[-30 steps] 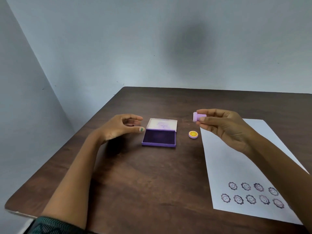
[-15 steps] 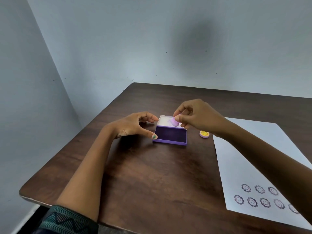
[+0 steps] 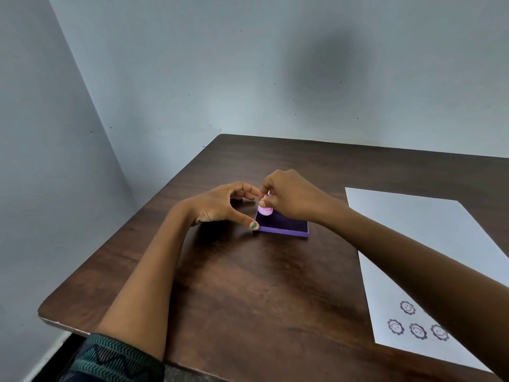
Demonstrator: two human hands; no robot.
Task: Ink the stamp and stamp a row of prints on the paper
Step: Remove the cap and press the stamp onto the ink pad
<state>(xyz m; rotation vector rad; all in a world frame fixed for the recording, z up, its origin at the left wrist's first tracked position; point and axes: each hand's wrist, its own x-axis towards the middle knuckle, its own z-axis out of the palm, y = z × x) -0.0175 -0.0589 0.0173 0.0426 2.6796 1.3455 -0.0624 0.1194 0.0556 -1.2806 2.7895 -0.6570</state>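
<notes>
A small pink stamp (image 3: 265, 210) stands upright on the dark pad of the purple ink pad (image 3: 286, 226), at its left part. My right hand (image 3: 289, 198) pinches the stamp from above. Beside the pad's left edge, my left hand (image 3: 220, 205) has its thumb and forefinger spread, the thumb tip touching the near left corner of the case. The pad's lid is hidden behind my right hand. The white paper (image 3: 429, 244) lies to the right, with several purple smiley flower prints (image 3: 418, 330) near its front edge, some covered by my right forearm.
The dark wooden table (image 3: 248, 293) stands in a corner, with grey walls to the left and behind. Its left and front edges are close to my left forearm. The stamp's cap is hidden behind my right hand.
My right hand carried the stamp from above the paper's top left corner over to the ink pad and set it down on the pad. My left hand closed in on the pad's left edge.
</notes>
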